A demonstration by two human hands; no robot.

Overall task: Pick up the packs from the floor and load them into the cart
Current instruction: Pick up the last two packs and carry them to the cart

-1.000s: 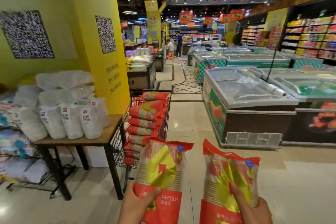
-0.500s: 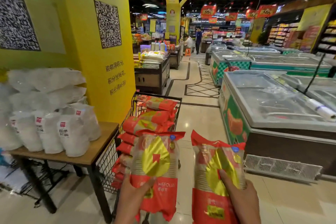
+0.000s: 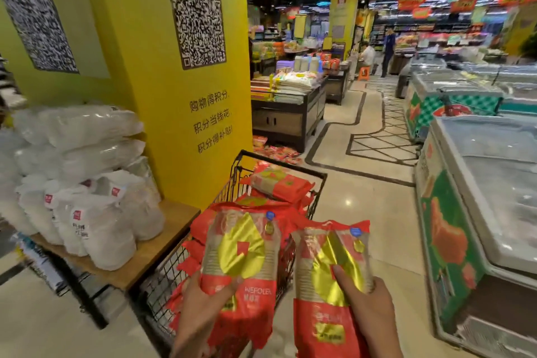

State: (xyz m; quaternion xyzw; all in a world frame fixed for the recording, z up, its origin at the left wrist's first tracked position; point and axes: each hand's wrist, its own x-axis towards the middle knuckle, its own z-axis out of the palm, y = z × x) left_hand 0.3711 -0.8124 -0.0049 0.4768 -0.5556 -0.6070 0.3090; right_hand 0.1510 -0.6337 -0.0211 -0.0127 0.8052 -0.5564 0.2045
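Now a pack (image 3: pixel 240 253) in each grip.

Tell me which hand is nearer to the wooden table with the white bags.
Left. The left hand, gripping one red pack, is just right of the wooden table; the right hand, gripping another pack, is farther right, beyond the cart.

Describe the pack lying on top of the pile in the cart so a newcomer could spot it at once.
Find the yellow pillar with the code poster; the black wire cart stands at its foot, heaped with red packs. The top pack lies flat at the far end, near the rim. Unlike the two held upright in the hands, nothing touches it from above.
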